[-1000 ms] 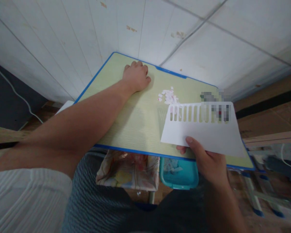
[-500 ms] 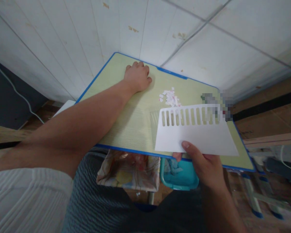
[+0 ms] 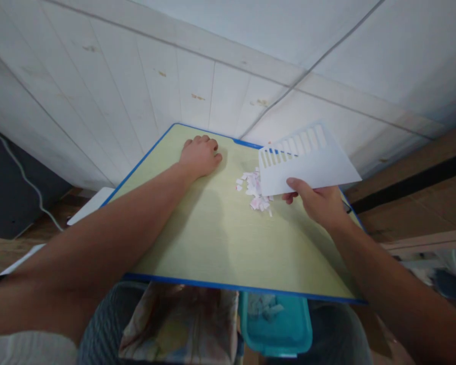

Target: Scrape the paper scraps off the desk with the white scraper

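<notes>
My right hand point(image 3: 321, 200) grips a stiff white sheet with a row of slots point(image 3: 302, 165), thumb on top and fingers underneath. The sheet is held tilted, its slotted side toward the wall. Its left edge is beside and partly over a loose pile of small white and pinkish paper scraps point(image 3: 254, 183). My left hand point(image 3: 200, 156) rests on the pale yellow desktop point(image 3: 209, 243) left of the scraps, fingers curled in and nothing visible in them. Its fingertips are mostly hidden.
A blue rim edges the desktop, and a white panelled wall point(image 3: 197, 76) rises behind it. Below the front edge are a turquoise bin point(image 3: 277, 332) with scraps inside and a patterned fabric-lined container point(image 3: 182, 324). Brown cardboard point(image 3: 418, 192) stands at the right.
My right hand has lifted the slotted sheet away from the front edge, toward the wall, and tilted it. My left hand stays resting on the desktop. The camera's view has shifted.
</notes>
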A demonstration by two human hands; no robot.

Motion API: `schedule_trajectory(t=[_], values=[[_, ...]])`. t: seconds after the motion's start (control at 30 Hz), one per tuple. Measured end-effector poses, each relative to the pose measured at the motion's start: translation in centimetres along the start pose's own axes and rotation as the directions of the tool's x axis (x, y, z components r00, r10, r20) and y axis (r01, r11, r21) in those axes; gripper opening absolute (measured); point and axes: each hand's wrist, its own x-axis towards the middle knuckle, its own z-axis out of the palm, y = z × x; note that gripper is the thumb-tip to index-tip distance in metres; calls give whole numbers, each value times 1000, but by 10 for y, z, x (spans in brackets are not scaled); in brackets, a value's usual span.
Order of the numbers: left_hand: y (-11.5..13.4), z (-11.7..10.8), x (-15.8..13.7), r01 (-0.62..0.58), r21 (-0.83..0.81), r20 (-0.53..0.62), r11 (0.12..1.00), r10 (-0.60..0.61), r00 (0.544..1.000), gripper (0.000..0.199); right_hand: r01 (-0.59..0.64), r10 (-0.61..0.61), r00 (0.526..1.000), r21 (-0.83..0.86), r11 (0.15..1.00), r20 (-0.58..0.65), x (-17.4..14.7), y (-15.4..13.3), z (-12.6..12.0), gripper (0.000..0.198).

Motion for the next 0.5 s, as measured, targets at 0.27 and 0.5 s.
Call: schedule_trajectory(t=[0.27, 0.5], values=[[-5, 8, 4, -3, 57, -14, 998, 4, 1000, 45, 50, -51, 999, -29, 998, -16, -6, 14, 16, 46], [-5, 7, 3, -16, 38, -12, 999, 16, 1000, 43, -20, 18, 994, 17, 1000, 103, 7, 9, 47, 59]])
